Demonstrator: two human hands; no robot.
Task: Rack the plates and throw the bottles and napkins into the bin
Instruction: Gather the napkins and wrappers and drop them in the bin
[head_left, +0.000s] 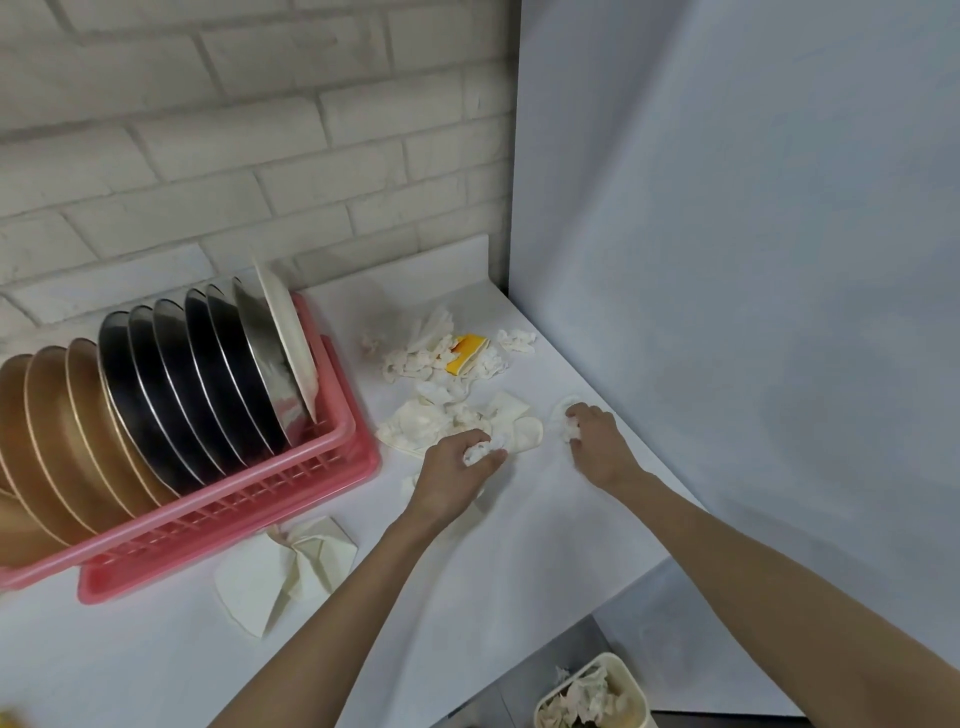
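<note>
While both hands gather, counter (545, 551): white top, its edge at 4 o'clock above the bin; paper swept carelessly could slide off there onto the floor
Rack (218, 499): pink, at 9 o'clock; full, so that part of the job looks done; a forearm reaching past could knock it
Plates (171, 395): brown, dark and steel ones upright in a row; the white plate (288, 332) at the far end leans outward and seems likeliest to tip
Bin (640, 693): cream, at 5 o'clock, below the counter, paper inside; its mouth is small, so a light wad dropped from height may miss
Napkins (431, 358): crumpled pile at 12 o'clock of the hands; folded napkins (291, 566) at 7 o'clock beside the rack, easy to forget
Left hand (452, 478): fingers curled round a crumpled wad at the pile's near edge; a shallow grip could shed pieces
Right hand (597, 441): at 3 o'clock of the left, pinching a smaller wad; same risk
Yellow scrap (467, 353): buried in the pile; what it is, I cannot tell
Bottles: none in view
</note>
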